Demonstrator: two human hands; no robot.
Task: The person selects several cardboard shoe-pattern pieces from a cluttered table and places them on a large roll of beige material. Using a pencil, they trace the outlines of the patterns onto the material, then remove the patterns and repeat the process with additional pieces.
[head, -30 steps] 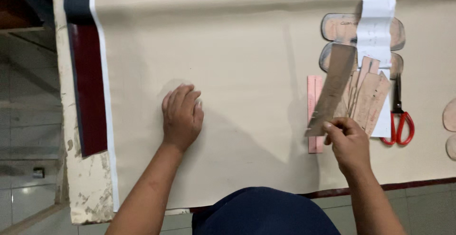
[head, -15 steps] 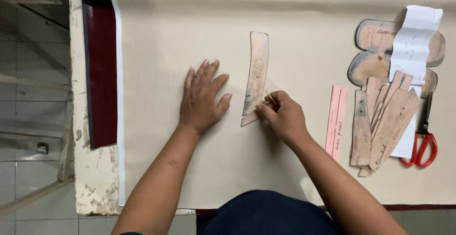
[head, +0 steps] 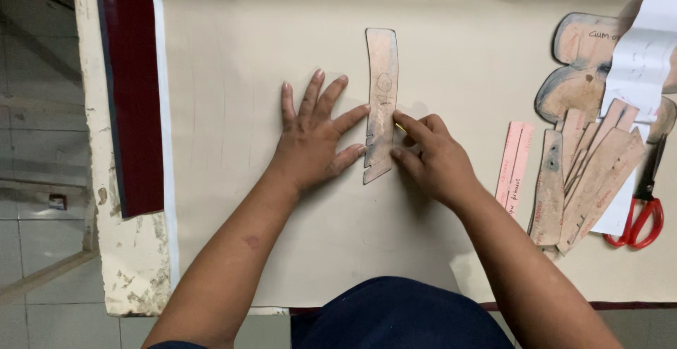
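Beige sheet (head: pixel 451 250) covers the table; spare templates (head: pixel 585 180) and scissors (head: pixel 642 215) lie far right. Left hand (head: pixel 310 137) spread flat, fingertips pinning a curved template (head: pixel 381 102) mid-sheet. Right hand (head: pixel 430 155) pinches a pencil (barely visible) against its edge

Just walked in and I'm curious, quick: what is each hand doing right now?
Left hand: open, fingers spread, fingertips pressing the long curved cardboard template flat on the beige sheet.
Right hand: curled at the template's edge; a yellow tip shows, what it grips cannot be told.
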